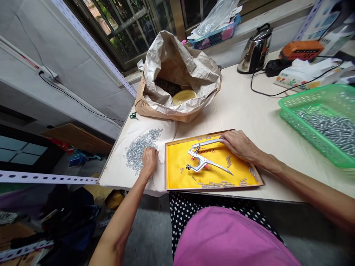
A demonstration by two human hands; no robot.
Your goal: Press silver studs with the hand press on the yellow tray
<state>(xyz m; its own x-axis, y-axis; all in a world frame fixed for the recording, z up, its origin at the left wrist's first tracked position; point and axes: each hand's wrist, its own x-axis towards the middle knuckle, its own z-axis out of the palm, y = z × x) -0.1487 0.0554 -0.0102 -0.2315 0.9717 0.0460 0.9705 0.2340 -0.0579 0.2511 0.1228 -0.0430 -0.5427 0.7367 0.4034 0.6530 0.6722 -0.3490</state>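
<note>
Two stiff handles: your right hand (238,146) clasps the pliers' (205,161) upper one; left hand (149,161), nine o'clock, curls on slippery pins (138,147), grip unclear

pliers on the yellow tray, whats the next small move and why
Probably pinch one piece from the pile of metal pieces with the left hand and bring it to the pliers: that hand rests on the pile, and the right hand lies on the pliers' upper handle.

Soft window daylight, sharp centre, edges stretched
</note>
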